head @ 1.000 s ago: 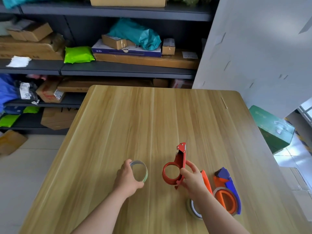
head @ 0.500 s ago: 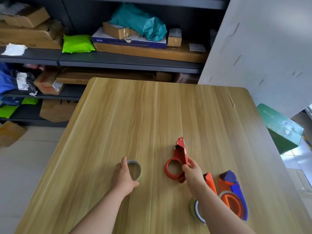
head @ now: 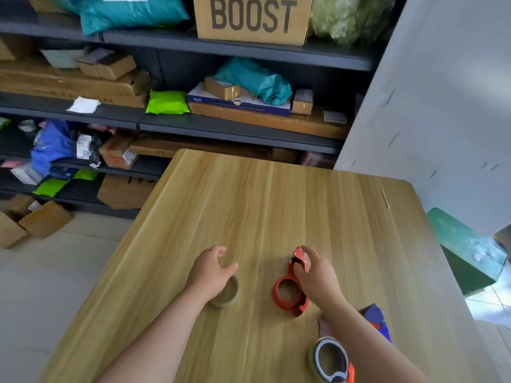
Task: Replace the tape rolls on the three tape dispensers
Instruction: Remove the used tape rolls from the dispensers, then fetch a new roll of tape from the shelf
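Note:
A red tape dispenser (head: 287,293) with an empty ring lies on the wooden table (head: 249,203). My right hand (head: 318,275) pinches its cutter end. To its left a clear tape roll (head: 226,295) stands on the table, partly hidden under my left hand (head: 210,272), whose fingers are spread and relaxed just above it. An orange dispenser holding a tape roll (head: 329,360) lies near the front edge. A blue dispenser (head: 377,319) shows partly behind my right forearm.
Dark shelves (head: 221,125) packed with cardboard boxes and coloured parcels stand beyond the table's far edge. A white wall panel (head: 442,92) rises at the right, with a green box (head: 464,244) on the floor beside the table.
My left hand has let go of the tape roll and opened above it. My right hand has slid from the dispenser's ring up to its cutter end. The view has tilted up.

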{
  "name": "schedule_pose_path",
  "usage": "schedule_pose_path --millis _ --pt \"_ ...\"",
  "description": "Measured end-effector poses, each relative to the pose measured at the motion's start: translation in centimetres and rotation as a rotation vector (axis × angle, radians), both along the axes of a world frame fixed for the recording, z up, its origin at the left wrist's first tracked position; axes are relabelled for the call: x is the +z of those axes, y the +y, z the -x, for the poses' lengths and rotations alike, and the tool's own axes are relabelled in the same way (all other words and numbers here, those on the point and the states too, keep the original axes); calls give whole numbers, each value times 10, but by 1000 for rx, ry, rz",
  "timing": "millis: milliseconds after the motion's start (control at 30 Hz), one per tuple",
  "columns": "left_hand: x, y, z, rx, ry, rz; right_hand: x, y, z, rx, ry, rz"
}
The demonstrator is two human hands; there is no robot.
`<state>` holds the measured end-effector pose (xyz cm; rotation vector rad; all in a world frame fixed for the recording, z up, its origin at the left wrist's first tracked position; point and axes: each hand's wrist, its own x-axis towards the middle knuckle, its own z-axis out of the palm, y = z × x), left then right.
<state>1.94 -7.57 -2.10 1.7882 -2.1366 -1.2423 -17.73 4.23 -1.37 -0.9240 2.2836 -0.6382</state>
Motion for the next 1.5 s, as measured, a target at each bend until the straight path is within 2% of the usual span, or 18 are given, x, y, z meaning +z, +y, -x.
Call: schedule_pose_path --millis 167,300,467,833,1100,1500 --pt "52 9 1 -82 4 179 60 -5 4 189 209 59" --pt "100 16 -7 -70 -8 331 111 -14 0 260 298 152" --pt "141 25 -40 55 -33 448 141 -29 -23 407 347 234" --pt "177 50 -144 363 -2 540 171 -58 -110 674 392 363" --pt "180 26 -243 480 58 584 196 -111 -222 798 408 419" --pt "209 -57 -491 448 -1 606 215 -195 -471 771 336 469"
